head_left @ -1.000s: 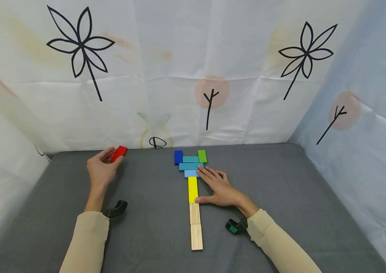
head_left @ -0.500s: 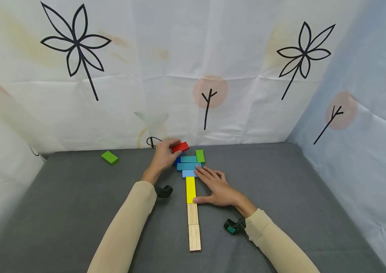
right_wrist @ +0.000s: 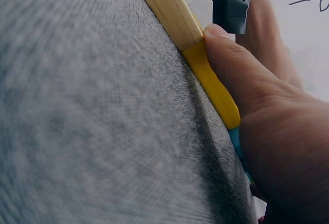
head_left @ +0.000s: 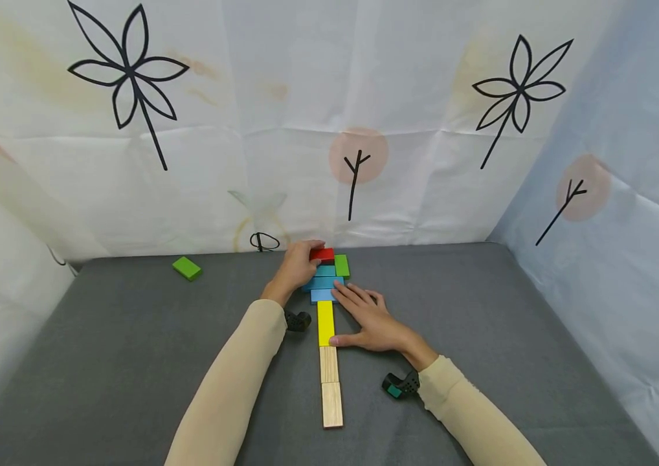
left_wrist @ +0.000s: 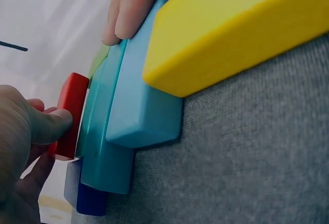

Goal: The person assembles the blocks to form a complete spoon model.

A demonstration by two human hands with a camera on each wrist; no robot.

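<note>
A red block (head_left: 323, 255) is pinched between the thumb and fingers of my left hand (head_left: 296, 266), at the far end of a row of blocks. In the left wrist view it is beside the teal blocks (left_wrist: 95, 116) and over the dark blue block (left_wrist: 91, 198), which my left hand hides in the head view. A green block (head_left: 342, 266) lies at its right. My right hand (head_left: 375, 323) is spread, fingertips on the blue blocks (head_left: 321, 296) and thumb at the near end of the yellow block (head_left: 326, 323).
Two plain wooden blocks (head_left: 332, 404) continue the row toward me. A loose green block (head_left: 187, 268) lies at the back left of the grey cloth-covered table (head_left: 131, 362). A white printed curtain (head_left: 283, 103) stands behind the table's far edge.
My left hand has carried the red block from the back left to the row's far end and lowered it there, straightened. The loose green block has come into sight. My right hand stays put.
</note>
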